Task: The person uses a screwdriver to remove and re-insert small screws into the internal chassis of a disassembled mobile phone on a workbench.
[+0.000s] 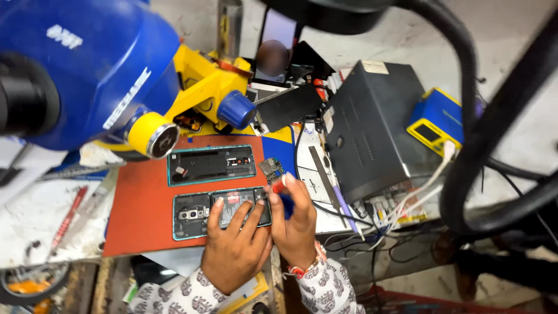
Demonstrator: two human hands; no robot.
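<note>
A cluttered workbench (517,40) with a pale, stained top fills the frame. At centre lies an orange-red work mat (142,203), and on the mat lie two opened phone shells, one (211,164) above the other (197,214), with a small circuit board (271,169) just right of the upper one. Right of centre stands a dark grey metal box (375,125), with a small blue and yellow device (436,122) beside it. A red pen (68,218) lies at lower left.

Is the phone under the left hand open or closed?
Open: the phone lies without a back cover, showing camera and battery, under the left hand.
</note>
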